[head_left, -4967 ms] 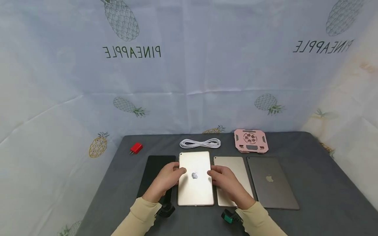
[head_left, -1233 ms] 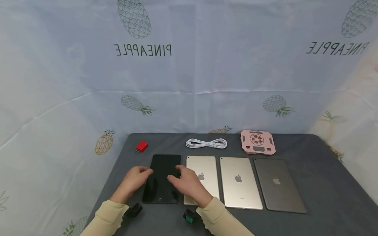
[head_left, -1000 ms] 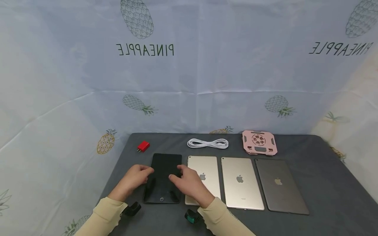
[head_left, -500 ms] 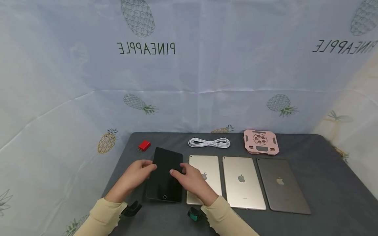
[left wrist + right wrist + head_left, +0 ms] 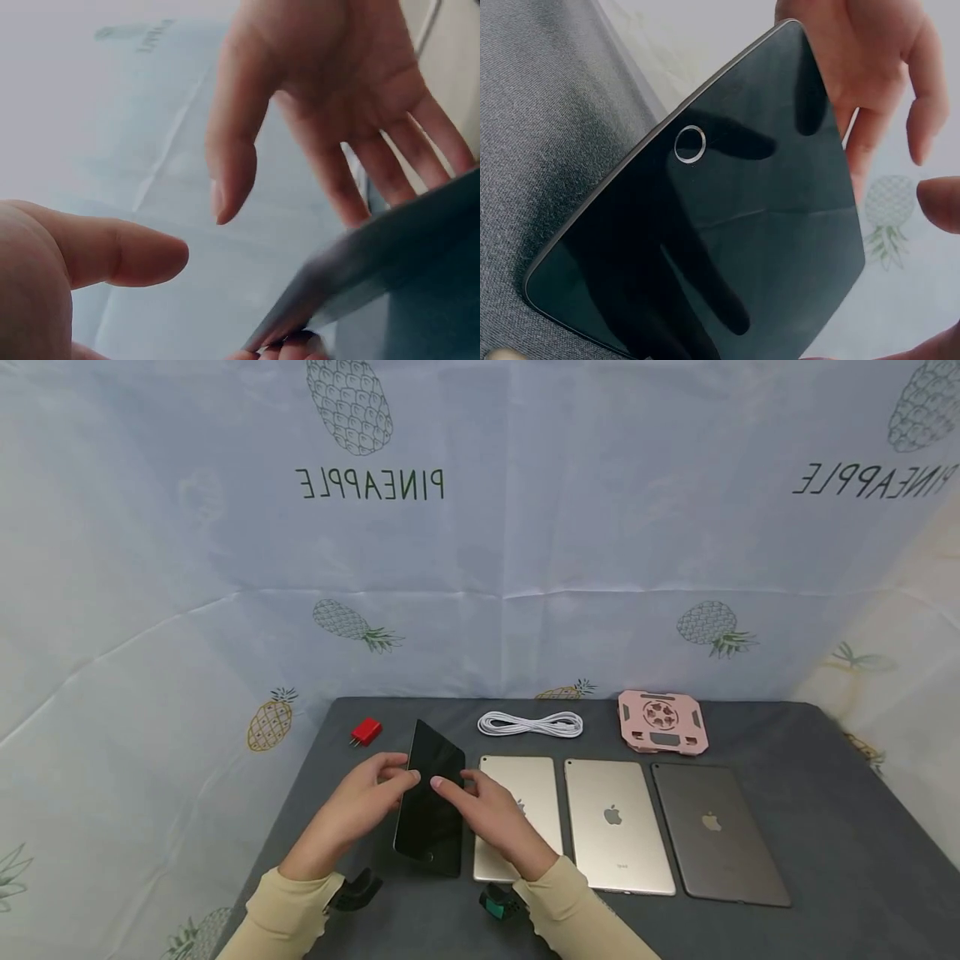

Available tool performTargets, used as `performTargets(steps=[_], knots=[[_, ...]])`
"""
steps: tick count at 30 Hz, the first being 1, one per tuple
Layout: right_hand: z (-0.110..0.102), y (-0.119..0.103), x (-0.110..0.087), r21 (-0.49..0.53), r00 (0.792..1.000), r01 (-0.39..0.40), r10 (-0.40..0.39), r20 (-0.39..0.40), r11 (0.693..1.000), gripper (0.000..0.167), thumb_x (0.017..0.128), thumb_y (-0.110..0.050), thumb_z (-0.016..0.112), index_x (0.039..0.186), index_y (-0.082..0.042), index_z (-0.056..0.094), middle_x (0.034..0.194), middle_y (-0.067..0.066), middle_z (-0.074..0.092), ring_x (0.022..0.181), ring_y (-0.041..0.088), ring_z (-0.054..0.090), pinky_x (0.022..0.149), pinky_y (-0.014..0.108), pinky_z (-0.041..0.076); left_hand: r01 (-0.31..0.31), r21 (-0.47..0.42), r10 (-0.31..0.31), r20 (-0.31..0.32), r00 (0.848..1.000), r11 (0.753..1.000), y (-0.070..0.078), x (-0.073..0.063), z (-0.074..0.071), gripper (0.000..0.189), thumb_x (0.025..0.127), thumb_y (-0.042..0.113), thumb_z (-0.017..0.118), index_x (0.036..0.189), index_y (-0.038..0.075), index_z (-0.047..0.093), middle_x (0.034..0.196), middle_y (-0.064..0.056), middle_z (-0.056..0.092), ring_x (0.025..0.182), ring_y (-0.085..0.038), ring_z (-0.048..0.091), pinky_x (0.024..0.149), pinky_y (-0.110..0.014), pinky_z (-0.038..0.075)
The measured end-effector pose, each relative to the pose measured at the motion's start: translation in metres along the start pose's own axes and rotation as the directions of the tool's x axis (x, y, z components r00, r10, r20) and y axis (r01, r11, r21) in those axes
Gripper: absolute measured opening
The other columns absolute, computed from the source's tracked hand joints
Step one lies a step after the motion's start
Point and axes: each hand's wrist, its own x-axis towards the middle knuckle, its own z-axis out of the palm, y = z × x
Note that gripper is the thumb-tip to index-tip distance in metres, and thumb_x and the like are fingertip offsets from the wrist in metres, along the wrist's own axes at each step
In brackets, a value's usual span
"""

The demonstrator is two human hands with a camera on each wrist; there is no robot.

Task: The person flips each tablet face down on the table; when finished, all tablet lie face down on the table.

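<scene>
A black tablet stands tilted up on its right side, screen turned toward the right; a ringed home button shows in the right wrist view. My left hand has its fingers behind the raised left edge, thumb clear of the glass. At the lower, right side, the fingers of my right hand touch the tablet, with that thumb also off it. In the left wrist view the right fingers look fairly straight, and their tips are hidden by the tablet.
Two gold tablets and a grey tablet lie back-up to the right. Behind are a red charger plug, a coiled white cable and a pink cooling stand. A pineapple-print cloth hangs behind the dark table.
Earlier both hands held a gold tablet, which now lies flat among the others. The black tablet has gone from flat to steeply tilted, its left edge raised by my left hand.
</scene>
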Motion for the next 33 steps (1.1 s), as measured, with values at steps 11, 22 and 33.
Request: performTargets(steps=[11,22,33], knots=[[-0.002,0.0,0.005,0.055,1.0,-0.008,0.008,0.015,0.998,0.091,0.098,-0.073,0.059,0.16,-0.007,0.05,0.15,0.019,0.064,0.123,0.03,0.071,0.097,0.05,0.062,-0.04,-0.104,0.045,0.048,0.998,0.994,0.003,0.012,0.002,0.061,0.109,0.037,0.061,0.157,0.003,0.049,0.15,-0.024,0.061,0.124,-0.036,0.069,0.103,-0.05,0.061],[-0.003,0.001,0.006,0.106,0.999,-0.026,0.023,0.028,0.994,0.091,0.098,-0.072,0.061,0.161,-0.007,0.049,0.145,0.019,0.067,0.119,0.032,0.072,0.092,0.048,0.064,-0.067,-0.178,0.083,0.088,0.993,0.982,-0.003,0.017,0.009,0.05,0.11,0.027,0.057,0.156,0.006,0.051,0.146,-0.023,0.063,0.117,-0.036,0.072,0.102,-0.049,0.062],[-0.005,0.0,0.005,0.158,0.999,-0.024,0.016,0.048,0.987,0.089,0.1,-0.068,0.061,0.162,-0.005,0.047,0.149,0.023,0.064,0.123,0.039,0.071,0.094,0.054,0.064,-0.1,-0.191,0.118,0.085,0.989,0.976,-0.004,0.019,0.015,0.047,0.111,0.021,0.055,0.156,0.007,0.052,0.139,-0.02,0.068,0.12,-0.037,0.072,0.102,-0.048,0.063]])
